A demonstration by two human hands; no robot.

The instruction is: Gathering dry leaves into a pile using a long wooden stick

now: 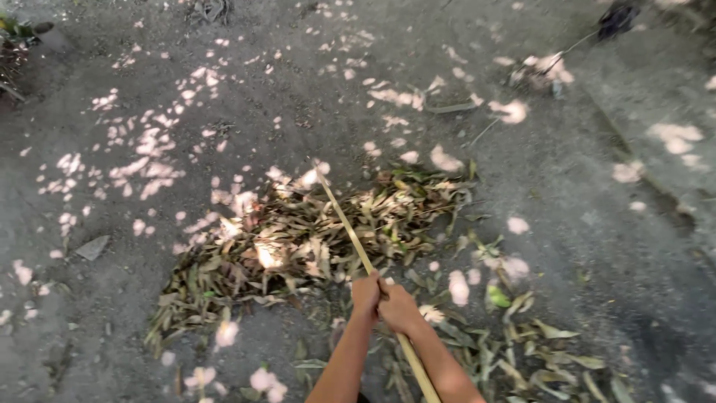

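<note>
A long thin wooden stick point(344, 219), probably the handle of a rake or broom, runs from the bottom centre up into a pile of dry leaves point(298, 242) on the grey ground. My left hand point(365, 293) and my right hand point(397, 306) both grip the stick side by side, just below the pile. The stick's far end reaches the top of the pile; its head is hidden among the leaves and sun patches.
Loose green and brown leaves point(537, 343) lie scattered at the lower right. Dappled sun spots cover the dirt ground. A flat stone point(92, 247) lies at the left. A dark object point(617, 19) sits at the top right, beside a raised concrete edge point(649, 172).
</note>
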